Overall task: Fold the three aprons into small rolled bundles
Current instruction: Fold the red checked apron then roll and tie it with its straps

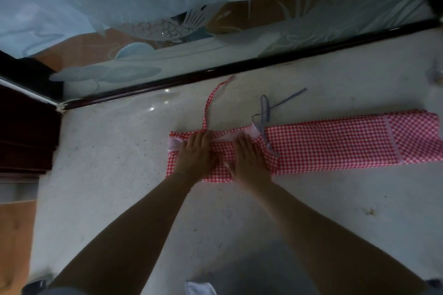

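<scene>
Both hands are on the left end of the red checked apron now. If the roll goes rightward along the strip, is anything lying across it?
Yes. A blue-and-white striped cord lies across the red checked apron, just right of the right hand. Its far end trails onto the floor. The left hand has nothing beneath it but cloth.

Red-checked apron (323, 143), folded lengthwise, flat.

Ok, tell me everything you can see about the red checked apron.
The apron is red-and-white gingham cloth, folded into a long flat strip on the pale floor, its right end running out of view. A matching strap trails up from its left end, and a blue-and-white striped cord crosses its top edge. The left hand and right hand press flat on its left end.
</scene>
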The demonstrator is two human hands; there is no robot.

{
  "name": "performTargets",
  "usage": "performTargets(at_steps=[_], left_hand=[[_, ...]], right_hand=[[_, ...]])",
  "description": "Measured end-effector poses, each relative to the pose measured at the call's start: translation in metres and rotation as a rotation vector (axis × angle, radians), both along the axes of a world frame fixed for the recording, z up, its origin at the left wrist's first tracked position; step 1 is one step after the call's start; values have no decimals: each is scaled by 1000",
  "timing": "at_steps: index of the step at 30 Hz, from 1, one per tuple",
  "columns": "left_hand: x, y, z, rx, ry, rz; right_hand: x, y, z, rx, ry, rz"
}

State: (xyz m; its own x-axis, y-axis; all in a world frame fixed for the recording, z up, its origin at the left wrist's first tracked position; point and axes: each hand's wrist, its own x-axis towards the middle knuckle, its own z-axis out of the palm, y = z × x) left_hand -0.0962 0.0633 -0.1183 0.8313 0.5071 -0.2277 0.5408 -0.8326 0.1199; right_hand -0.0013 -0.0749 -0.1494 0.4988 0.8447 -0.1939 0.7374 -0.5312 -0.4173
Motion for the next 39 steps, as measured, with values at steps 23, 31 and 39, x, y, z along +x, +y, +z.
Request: performTargets(at_steps=[23, 31, 39], left_hand=[[-65, 59, 30, -1297, -393, 612], [-40, 72, 45, -690, -23, 279], [-40, 46, 21, -581, 40, 191]], right_hand=[[15, -19, -9, 40, 29, 47], [20, -30, -4, -53, 5, 159], [16, -29, -4, -5, -30, 155]])
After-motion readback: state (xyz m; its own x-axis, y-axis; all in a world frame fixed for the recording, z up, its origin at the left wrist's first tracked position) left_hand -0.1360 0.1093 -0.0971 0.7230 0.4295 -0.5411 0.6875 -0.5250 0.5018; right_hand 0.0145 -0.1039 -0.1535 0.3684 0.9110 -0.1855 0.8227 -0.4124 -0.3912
